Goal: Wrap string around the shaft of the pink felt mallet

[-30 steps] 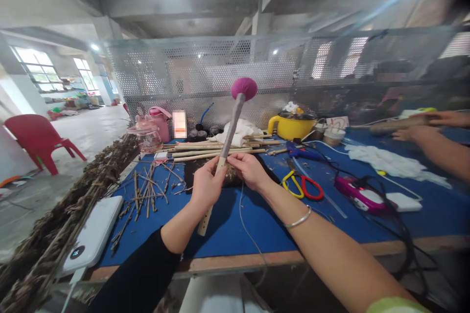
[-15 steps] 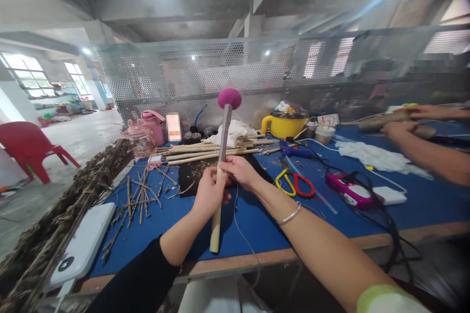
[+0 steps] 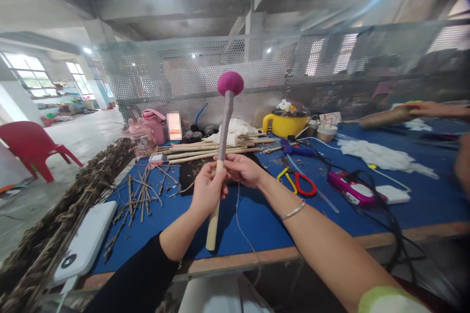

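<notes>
A mallet with a pink fabric-covered ball head (image 3: 230, 83) stands tilted in front of me. Its upper handle is wrapped in grey thread (image 3: 226, 120), and the lower part of the wooden handle (image 3: 212, 234) is bare. My left hand (image 3: 208, 186) is closed around the handle just below the wrapping. At the wrapping's lower end, my right hand (image 3: 244, 170) pinches with its fingertips against the handle. A thin loose grey thread (image 3: 240, 222) hangs from beneath the right hand to the table's front edge; the exact pinch point is partly hidden.
Wooden sticks (image 3: 205, 149), dry twigs (image 3: 141, 190) and a power bank (image 3: 86, 237) lie to the left. Scissors (image 3: 304, 185), a glue gun (image 3: 299, 149), a yellow pot (image 3: 288, 124) and a magenta device (image 3: 352, 190) with cables are rightward. A co-worker's hand (image 3: 428, 108) holds a brown roll.
The mallet has risen slightly, its lower end shifting left. My right hand's fingers have drawn a little apart from the handle's front. One of the co-worker's hands has moved off to the right.
</notes>
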`<state>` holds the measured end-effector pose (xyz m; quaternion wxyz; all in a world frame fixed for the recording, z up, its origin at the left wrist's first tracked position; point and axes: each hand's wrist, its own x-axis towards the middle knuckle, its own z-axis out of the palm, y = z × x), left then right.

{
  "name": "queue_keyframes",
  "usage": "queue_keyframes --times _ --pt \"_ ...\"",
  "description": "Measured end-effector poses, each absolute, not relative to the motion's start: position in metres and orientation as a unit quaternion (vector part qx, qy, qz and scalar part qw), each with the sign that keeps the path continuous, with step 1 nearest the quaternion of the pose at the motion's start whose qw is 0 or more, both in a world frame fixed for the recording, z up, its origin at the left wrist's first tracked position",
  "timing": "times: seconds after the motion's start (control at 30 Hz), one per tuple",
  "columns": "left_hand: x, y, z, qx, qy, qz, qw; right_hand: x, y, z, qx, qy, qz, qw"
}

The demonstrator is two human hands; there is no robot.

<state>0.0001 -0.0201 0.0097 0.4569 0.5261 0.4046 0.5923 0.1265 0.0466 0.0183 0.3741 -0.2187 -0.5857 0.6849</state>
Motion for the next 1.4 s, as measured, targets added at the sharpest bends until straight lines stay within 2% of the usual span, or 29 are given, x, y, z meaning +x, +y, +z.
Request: queue_keyframes --times 0.17,0.33,0.53,0.77,0.87,1.03,1.17,1.27,1.4 --pt "0.004 -0.018 0.008 0.534 0.453 0.542 0.465 0.121 0.044 0.022 -0.212 -0.606 0.653 0.401" --pt "0.012 -0.01 0.009 0.551 0.507 0.575 0.329 0.121 0.044 0.026 -0.264 -0.606 0.62 0.422" --pt "0.011 -0.011 0.009 0.532 0.429 0.603 0.412 0.132 0.044 0.032 -0.245 -0.647 0.606 0.392" --pt "0.007 -0.015 0.005 0.522 0.372 0.621 0.45 0.13 0.047 0.025 -0.242 -0.654 0.598 0.395" --pt "0.007 -0.013 0.004 0.506 0.367 0.633 0.456 0.127 0.048 0.024 -0.251 -0.705 0.517 0.416" --pt "0.008 -0.013 0.004 0.47 0.427 0.632 0.445 0.128 0.048 0.024 -0.325 -0.802 0.234 0.443" --pt "0.011 -0.015 0.005 0.47 0.471 0.6 0.445 0.132 0.05 0.021 -0.356 -0.811 0.117 0.449" --pt "0.012 -0.017 0.006 0.485 0.472 0.589 0.443 0.133 0.05 0.02 -0.373 -0.804 0.083 0.456" --pt "0.008 -0.015 0.007 0.496 0.46 0.61 0.413 0.131 0.045 0.025 -0.36 -0.802 0.109 0.465"
